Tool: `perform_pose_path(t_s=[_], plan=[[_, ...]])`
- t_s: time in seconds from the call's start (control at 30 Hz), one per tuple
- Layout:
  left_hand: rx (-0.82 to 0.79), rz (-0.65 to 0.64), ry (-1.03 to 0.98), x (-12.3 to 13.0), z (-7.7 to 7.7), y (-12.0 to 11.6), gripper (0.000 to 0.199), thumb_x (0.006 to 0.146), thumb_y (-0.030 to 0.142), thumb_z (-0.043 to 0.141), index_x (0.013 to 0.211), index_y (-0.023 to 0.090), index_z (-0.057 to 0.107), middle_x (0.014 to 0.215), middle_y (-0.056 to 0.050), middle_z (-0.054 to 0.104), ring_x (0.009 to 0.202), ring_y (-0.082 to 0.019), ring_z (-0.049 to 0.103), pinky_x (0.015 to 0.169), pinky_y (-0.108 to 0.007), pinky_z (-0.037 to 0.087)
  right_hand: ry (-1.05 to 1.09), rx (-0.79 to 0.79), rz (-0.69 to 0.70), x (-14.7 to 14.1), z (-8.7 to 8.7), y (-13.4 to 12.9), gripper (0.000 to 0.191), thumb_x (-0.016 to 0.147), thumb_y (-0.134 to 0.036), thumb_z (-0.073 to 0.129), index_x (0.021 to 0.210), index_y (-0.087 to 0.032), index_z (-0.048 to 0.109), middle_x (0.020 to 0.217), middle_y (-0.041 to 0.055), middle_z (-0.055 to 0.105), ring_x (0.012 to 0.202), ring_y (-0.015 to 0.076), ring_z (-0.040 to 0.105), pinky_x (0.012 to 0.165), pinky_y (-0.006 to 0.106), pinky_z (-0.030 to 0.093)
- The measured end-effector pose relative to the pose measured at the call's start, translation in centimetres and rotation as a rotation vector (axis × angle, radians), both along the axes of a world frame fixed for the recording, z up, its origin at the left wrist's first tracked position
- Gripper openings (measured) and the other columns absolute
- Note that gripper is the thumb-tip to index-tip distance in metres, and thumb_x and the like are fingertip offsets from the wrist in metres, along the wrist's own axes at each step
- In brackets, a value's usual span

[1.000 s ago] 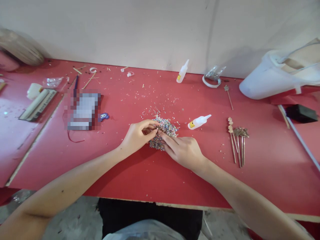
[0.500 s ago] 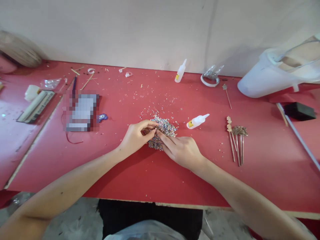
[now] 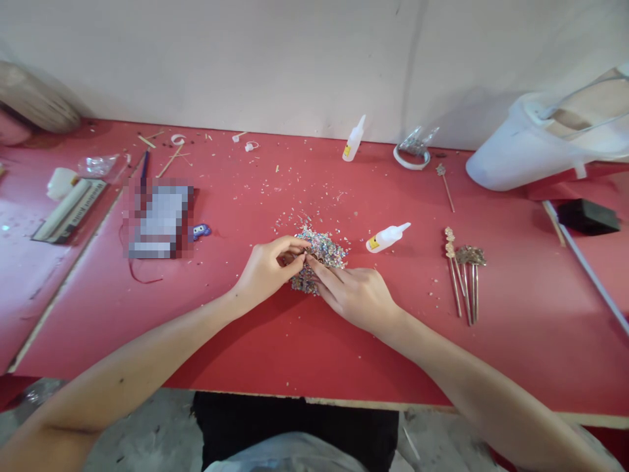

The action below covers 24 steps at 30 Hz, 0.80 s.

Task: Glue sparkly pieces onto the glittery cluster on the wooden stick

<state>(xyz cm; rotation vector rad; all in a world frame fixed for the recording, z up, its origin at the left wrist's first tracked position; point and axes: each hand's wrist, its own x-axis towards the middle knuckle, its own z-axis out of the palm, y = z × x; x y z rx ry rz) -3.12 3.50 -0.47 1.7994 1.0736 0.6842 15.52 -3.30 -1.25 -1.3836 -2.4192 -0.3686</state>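
Over a heap of small glittering rhinestones point(image 3: 330, 248) on the red table, my two hands meet at the fingertips. My left hand point(image 3: 268, 267) is closed in a pinch on a small bronze-coloured ornament point(image 3: 318, 258), which is mostly covered by fingers. Thumb and forefinger of my right hand point(image 3: 361, 295) press together at the same ornament, its other fingers resting against the stones. A white glue bottle point(image 3: 386, 238) with a yellow label lies just right of the heap. Farther right lie several metal hair sticks point(image 3: 464, 275) with decorated heads.
A second glue bottle point(image 3: 353, 141) stands near the wall, beside a white tape ring point(image 3: 411, 159) with a plastic bag. One lone hair stick point(image 3: 446, 189) lies near a white bucket point(image 3: 515, 144). To the left are a blurred-out phone-like slab point(image 3: 160, 219) and a Wooden Knife box point(image 3: 71, 210).
The view has shifted very slightly. Both hands keep the same pinch over the rhinestones, with no other visible movement.
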Motion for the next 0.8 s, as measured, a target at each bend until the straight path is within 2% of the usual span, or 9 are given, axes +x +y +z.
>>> perform_pose_path(t_s=[0.23, 0.3, 0.37, 0.53, 0.8], plan=[[-0.091, -0.029, -0.038, 0.0, 0.0, 0.4, 0.026, 0.083, 0.022, 0.058, 0.106, 0.015, 0.066, 0.092, -0.007, 0.071, 0.065, -0.010, 0.063, 0.055, -0.017, 0.053, 0.265, -0.145, -0.022, 0.7, 0.7, 0.0, 0.025, 0.095, -0.032, 0.045, 0.107, -0.016, 0.060, 0.069, 0.0000, 0.071, 0.048, 0.0095, 0.057, 0.046, 0.024, 0.033], [-0.145, -0.079, -0.078, 0.0, -0.1, 0.6, 0.026, 0.083, 0.022, 0.058, 0.107, 0.015, 0.066, 0.087, -0.006, 0.070, 0.060, -0.008, 0.060, 0.050, -0.015, 0.051, 0.323, -0.142, -0.008, 1.3, 0.9, 0.3, 0.023, 0.097, -0.026, 0.038, 0.101, -0.016, 0.059, 0.069, 0.0006, 0.071, 0.050, 0.0102, 0.059, 0.048, 0.023, 0.037], [-0.216, -0.127, -0.119, -0.2, 0.0, 0.8, 0.026, 0.084, 0.023, 0.058, 0.108, 0.015, 0.066, 0.080, -0.004, 0.068, 0.059, -0.009, 0.059, 0.047, -0.015, 0.051, 0.328, -0.087, 0.006, 2.0, 1.0, 0.9, 0.020, 0.096, -0.023, 0.040, 0.099, -0.016, 0.059, 0.068, 0.0011, 0.070, 0.050, 0.0105, 0.059, 0.049, 0.022, 0.040], [-0.366, -0.212, -0.175, -0.6, 0.5, 1.4, 0.027, 0.084, 0.023, 0.060, 0.108, 0.016, 0.067, 0.069, 0.000, 0.063, 0.056, -0.008, 0.057, 0.046, -0.015, 0.051, 0.266, 0.030, 0.155, 3.2, 0.8, 2.1, 0.009, 0.092, -0.019, 0.053, 0.097, -0.018, 0.060, 0.080, 0.0021, 0.071, 0.072, 0.0130, 0.066, 0.060, 0.023, 0.047], [-0.551, -0.361, -0.197, -0.7, 0.9, 1.9, 0.025, 0.082, 0.020, 0.061, 0.105, 0.014, 0.068, 0.063, 0.002, 0.059, 0.053, -0.008, 0.057, 0.042, -0.016, 0.053, 0.214, 0.065, 0.325, 3.6, 1.1, 1.7, 0.016, 0.087, -0.012, 0.058, 0.101, -0.019, 0.063, 0.089, 0.0024, 0.072, 0.075, 0.0136, 0.063, 0.064, 0.026, 0.049]])
